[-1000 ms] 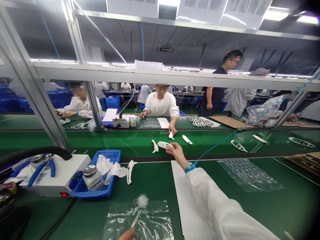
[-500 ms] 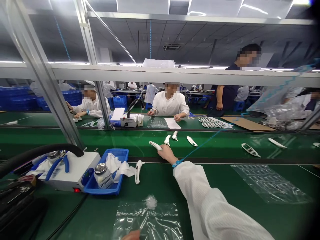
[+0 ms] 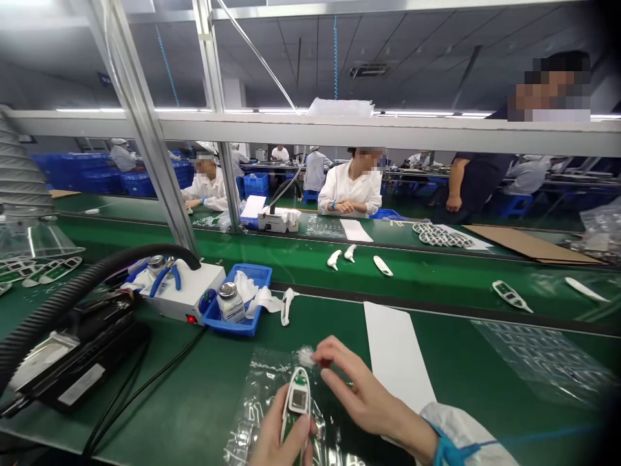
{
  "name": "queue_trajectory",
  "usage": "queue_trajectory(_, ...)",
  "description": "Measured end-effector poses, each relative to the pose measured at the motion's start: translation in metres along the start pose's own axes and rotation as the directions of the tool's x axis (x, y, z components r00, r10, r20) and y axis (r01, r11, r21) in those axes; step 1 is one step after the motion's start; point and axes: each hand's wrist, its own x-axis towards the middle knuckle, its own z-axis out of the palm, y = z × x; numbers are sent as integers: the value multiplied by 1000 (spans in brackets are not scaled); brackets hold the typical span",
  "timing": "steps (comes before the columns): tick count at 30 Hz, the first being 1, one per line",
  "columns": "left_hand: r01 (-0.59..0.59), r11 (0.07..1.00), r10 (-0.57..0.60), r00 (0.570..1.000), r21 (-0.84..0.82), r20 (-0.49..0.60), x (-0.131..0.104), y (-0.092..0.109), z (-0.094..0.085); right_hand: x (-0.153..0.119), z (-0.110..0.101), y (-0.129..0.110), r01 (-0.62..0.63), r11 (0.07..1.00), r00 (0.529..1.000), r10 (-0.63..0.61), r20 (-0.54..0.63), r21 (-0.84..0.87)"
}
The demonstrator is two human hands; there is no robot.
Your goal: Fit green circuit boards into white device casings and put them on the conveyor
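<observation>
My left hand (image 3: 281,433) grips a white oval housing (image 3: 299,395) with a green circuit board and a dark square part inside it. The housing is tipped up, its rounded end pointing away from me. To its right, my right hand (image 3: 352,388) has its fingers apart, with nothing visible between them. Its fingertips are next to a small clump of clear, whitish bits (image 3: 306,356), though I cannot tell whether they touch it. Beneath both hands lies a clear plastic bag (image 3: 259,375). A blue wristband (image 3: 449,446) circles my right wrist.
At left are a blue tray (image 3: 237,329) holding a glass jar (image 3: 231,304) and tissues, a white box (image 3: 187,291) with pliers on top, and a black hose (image 3: 97,278). White paper (image 3: 398,349) lies at right. Several white parts rest on the green belt (image 3: 436,275).
My right hand has come back from the belt to beside my left hand. The long white piece it held there is gone from the belt. A housing now shows in my left hand.
</observation>
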Motion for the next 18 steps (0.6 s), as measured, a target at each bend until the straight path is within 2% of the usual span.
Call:
queue_trajectory(2, -14, 997, 21, 996, 79, -84, -2, -8, 2, -3, 9, 2, -132, 991, 990, 133, -34, 35)
queue_trajectory(5, -57, 959, 94, 988, 278, -119, -4, -16, 3, -5, 19, 1, -179, 978, 980, 186, 64, -103)
queue_trajectory(7, -100, 911, 170, 975, 401, -144, -6, -18, 4, -7, 25, -3, -122, 953, 983, 155, 101, -275)
queue_trajectory(10, -164, 856, 291, 937, 490, -195, -8, -18, 6, -12, 33, -12, 56, 881, 991, 10, 136, -470)
queue_trajectory(12, -213, 846, 356, 908, 489, -220, -7, -17, 5, -13, 35, -18, 177, 861, 979, -106, 174, -476)
queue_trajectory(14, -221, 872, 362, 892, 438, -270, -5, -14, 0, -9, 32, -18, 223, 881, 972, -169, 162, -418)
queue_trajectory(15, -195, 897, 325, 899, 396, -293, -4, -12, -3, -4, 29, -14, 190, 902, 980, -150, 130, -389)
queue_trajectory(16, -157, 924, 271, 911, 347, -310, -3, -10, -7, 3, 26, -7, 107, 924, 992, -77, 95, -367)
queue_trajectory(18, -56, 966, 137, 939, 254, -314, -2, -6, -14, 21, 19, 16, -116, 928, 987, 149, 67, -353)
